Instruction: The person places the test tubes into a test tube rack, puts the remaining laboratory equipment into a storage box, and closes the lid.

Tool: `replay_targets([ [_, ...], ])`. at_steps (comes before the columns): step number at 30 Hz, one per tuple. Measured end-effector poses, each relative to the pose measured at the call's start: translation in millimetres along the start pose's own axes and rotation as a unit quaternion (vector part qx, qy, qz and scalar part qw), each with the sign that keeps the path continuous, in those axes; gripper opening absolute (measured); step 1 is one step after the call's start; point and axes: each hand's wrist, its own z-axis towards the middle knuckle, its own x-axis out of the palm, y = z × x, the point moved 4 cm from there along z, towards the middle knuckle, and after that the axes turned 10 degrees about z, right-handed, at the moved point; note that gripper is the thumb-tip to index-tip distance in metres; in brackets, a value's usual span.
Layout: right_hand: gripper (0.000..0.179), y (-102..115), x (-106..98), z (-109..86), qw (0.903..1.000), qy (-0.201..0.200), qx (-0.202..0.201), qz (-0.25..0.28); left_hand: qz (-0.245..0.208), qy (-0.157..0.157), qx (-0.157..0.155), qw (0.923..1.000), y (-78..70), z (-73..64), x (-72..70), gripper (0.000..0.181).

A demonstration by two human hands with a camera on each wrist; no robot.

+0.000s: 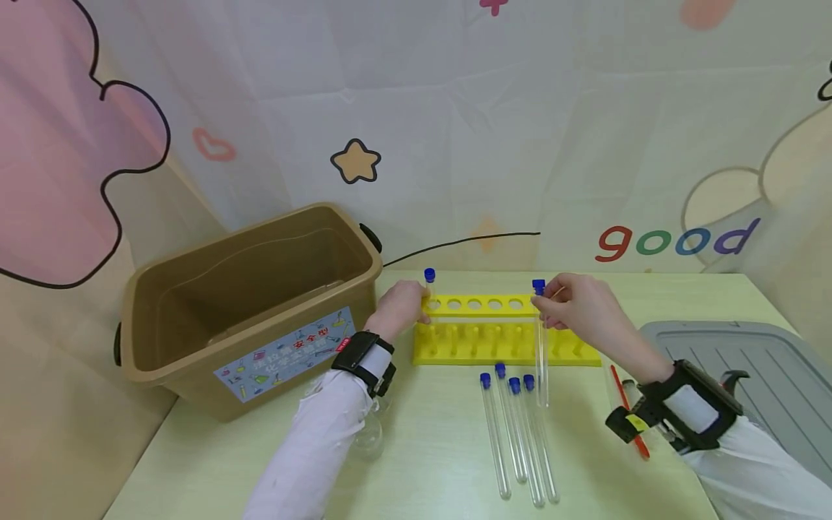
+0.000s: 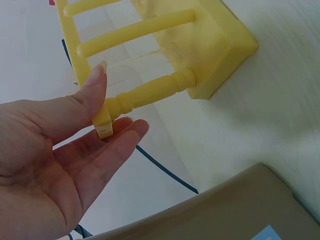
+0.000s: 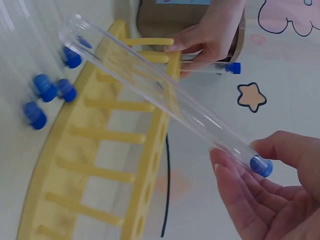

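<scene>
"Test tube [image 1: 542,368] first: where is it?"

"Upright in front of the rack [image 1: 520,359], toward its right end, pinched between the thumb and fingers of the right hand [image 1: 581,307]. I can't tell whether it touches the rack."

"How would it handle?"

"Light and stiff, I'd judge, with a smooth, slippery wall. It could be glass or clear plastic; I can't say which. I'd treat it as fragile and never squeeze hard."

"Where to take hold?"

"Just below the blue cap [image 1: 539,285], about where those fingers are. The long body hangs free, so a knock at the bottom could twist it in the grip."

"And the left hand [image 1: 398,310]?"

"It grips the rack's left end, thumb above the top bar and fingers under it. The rack looks like light plastic, so that steadying hold seems useful."

"What else is around?"

"A capped tube [image 1: 430,276] stands in the rack's left end, four loose tubes [image 1: 496,440] lie in front of the rack, the bin [image 1: 195,390] is left of it, and a grey lid [image 1: 734,347] right."
</scene>
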Motion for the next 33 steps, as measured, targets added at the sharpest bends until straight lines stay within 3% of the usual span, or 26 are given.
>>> replay_targets([
  [5, 0.021, 20.4, 1.5, 10.2, 0.9973, -0.041, -0.054, 0.028, -0.003, -0.004, 0.003, 1.0, 1.3, 1.9, 2.3, 0.054],
  [11, 0.018, 37.2, 3.4, 23.5, 0.9867, -0.089, -0.125, 0.052, -0.007, -0.006, 0.003, 1.0, 0.7, 1.1, 1.2, 0.053],
  [21, 0.015, 56.7, 12.6, 41.5, 0.9525, -0.178, -0.235, 0.076, -0.026, -0.002, -0.01, 0.9996, 1.5, 0.0, 0.9, 0.053],
  [26, 0.014, 63.4, 22.8, 48.3, 0.9394, -0.189, -0.269, 0.098, -0.021, -0.004, -0.009, 0.9997, 1.2, -0.4, 0.2, 0.053],
  [33, 0.015, 66.7, 37.6, 53.5, 0.9403, -0.168, -0.276, 0.108, -0.003, -0.008, 0.002, 1.0, 0.9, -0.2, -1.5, 0.051],
])
